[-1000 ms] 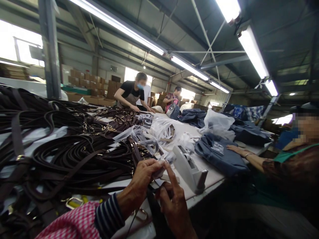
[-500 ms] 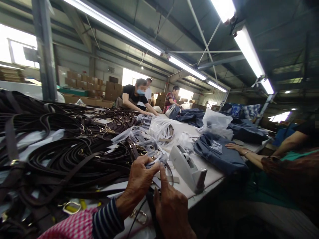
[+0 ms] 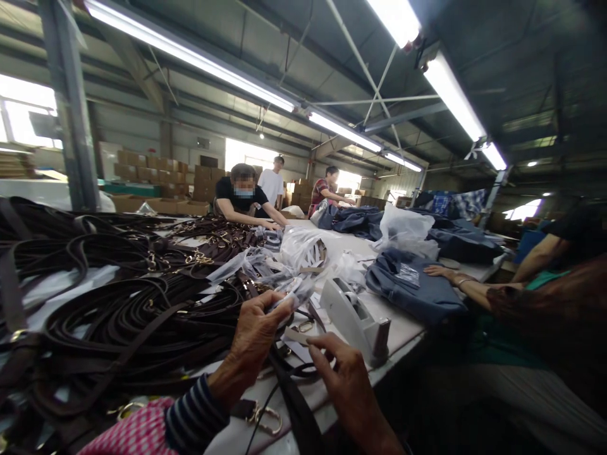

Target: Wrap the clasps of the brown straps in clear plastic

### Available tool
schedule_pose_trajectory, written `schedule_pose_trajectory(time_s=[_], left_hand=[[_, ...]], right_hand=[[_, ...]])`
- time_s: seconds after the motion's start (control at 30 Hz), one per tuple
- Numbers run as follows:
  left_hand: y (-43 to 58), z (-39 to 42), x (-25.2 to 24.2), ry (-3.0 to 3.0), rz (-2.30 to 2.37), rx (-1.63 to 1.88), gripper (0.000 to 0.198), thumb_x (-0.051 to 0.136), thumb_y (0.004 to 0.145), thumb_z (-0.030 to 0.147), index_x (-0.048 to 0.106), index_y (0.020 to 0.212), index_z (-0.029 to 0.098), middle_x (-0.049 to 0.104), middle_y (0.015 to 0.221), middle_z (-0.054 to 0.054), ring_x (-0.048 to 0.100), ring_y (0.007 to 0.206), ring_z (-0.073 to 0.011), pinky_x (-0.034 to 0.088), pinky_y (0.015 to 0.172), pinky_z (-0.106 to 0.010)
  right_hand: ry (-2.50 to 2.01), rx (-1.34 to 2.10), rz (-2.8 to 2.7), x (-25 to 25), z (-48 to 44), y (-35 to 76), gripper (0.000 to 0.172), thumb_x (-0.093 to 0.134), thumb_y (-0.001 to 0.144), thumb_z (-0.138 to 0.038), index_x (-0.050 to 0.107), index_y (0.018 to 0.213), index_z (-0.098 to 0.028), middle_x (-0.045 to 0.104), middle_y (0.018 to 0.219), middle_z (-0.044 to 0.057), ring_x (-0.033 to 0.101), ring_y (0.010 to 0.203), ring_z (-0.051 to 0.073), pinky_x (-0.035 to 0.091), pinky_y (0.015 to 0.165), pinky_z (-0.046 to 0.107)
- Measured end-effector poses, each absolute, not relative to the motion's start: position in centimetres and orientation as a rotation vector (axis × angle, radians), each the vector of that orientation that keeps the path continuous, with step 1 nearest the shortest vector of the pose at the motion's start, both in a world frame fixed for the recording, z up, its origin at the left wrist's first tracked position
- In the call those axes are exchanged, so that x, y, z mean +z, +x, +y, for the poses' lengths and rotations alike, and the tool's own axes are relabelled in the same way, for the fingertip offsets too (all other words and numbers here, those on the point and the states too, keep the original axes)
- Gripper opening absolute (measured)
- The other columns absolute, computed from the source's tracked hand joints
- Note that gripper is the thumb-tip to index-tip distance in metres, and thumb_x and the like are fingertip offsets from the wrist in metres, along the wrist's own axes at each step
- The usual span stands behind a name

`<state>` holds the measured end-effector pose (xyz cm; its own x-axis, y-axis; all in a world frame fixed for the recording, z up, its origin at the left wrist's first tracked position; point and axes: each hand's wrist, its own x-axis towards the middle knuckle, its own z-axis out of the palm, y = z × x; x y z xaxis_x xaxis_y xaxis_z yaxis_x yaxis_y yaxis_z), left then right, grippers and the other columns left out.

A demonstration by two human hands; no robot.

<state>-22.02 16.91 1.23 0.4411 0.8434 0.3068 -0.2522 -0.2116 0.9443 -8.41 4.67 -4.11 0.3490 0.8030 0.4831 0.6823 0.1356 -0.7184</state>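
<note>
Our left sleeve [image 3: 135,433], checks above stripes
Next to our bare left hand [image 3: 253,338], a snug cuff [image 3: 196,414], apparently navy, carries narrow pale bands; beyond it comes pink-and-white gingham.

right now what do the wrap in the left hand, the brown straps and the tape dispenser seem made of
Wrap in the left hand: likely thin plastic film, see-through with glossy creases. Brown straps: leather or imitation, unclear which; smooth, soft sheen, bending in coils. Tape dispenser: probably hard plastic, pale grey, smooth moulded sides.
</note>
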Motion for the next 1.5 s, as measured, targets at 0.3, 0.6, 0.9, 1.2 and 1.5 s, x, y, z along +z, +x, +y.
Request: schedule_pose_trajectory(time_s=[0.3,0.6,0.9,1.2,1.5], left_hand=[[-21.4,16.3,0.4,1.651,0.534,1.095,0.03,0.072,0.082,0.047,0.071,0.072,0.018,0.068,0.09,-0.006,0.06,0.09,-0.0236,0.043,0.084,-0.032],[-21.1,17.0,-0.4,1.713,0.715,1.303,0.024,0.071,0.079,0.043,0.071,0.071,0.019,0.069,0.091,-0.006,0.062,0.093,-0.0248,0.042,0.087,-0.033],[-20.7,15.5,-0.3,1.263,0.449,0.94,0.045,0.075,0.077,0.058,0.057,0.07,0.018,0.056,0.066,0.002,0.051,0.061,-0.0132,0.046,0.068,-0.028],[-21.1,14.3,-0.1,1.659,0.524,0.946,0.031,0.056,0.092,0.049,0.052,0.077,0.022,0.058,0.073,-0.001,0.056,0.068,-0.0202,0.044,0.064,-0.031],[-20.5,15.2,-2.1,2.002,0.621,1.192,0.008,0.053,0.093,0.029,0.057,0.087,0.024,0.059,0.097,-0.007,0.055,0.096,-0.0266,0.043,0.087,-0.039]], right_hand=[[-0.9,0.918,-0.678,-0.8,6.9,-8.9,0.041,0.088,0.072,-0.048,0.067,0.079,-0.014,0.062,0.075,0.0,0.051,0.06,0.007,0.031,0.048,0.016],[-0.886,0.807,-0.528,-1.0,7.6,-11.5,0.04,0.092,0.063,-0.042,0.065,0.071,-0.013,0.062,0.065,-0.001,0.045,0.049,0.004,0.026,0.043,0.015],[-0.868,0.895,-0.512,-1.3,8.1,-11.6,0.043,0.094,0.057,-0.04,0.07,0.081,-0.013,0.06,0.064,-0.002,0.04,0.048,0.003,0.023,0.039,0.012],[-1.002,0.772,-0.689,-2.9,7.1,-10.8,0.051,0.091,0.068,-0.051,0.076,0.098,-0.013,0.057,0.063,-0.001,0.045,0.051,0.008,0.03,0.037,0.015],[-1.029,0.803,-0.558,-7.1,11.3,-9.7,0.069,0.099,0.053,-0.046,0.071,0.112,-0.02,0.069,0.07,0.0,0.046,0.038,0.007,0.034,0.036,0.019]])
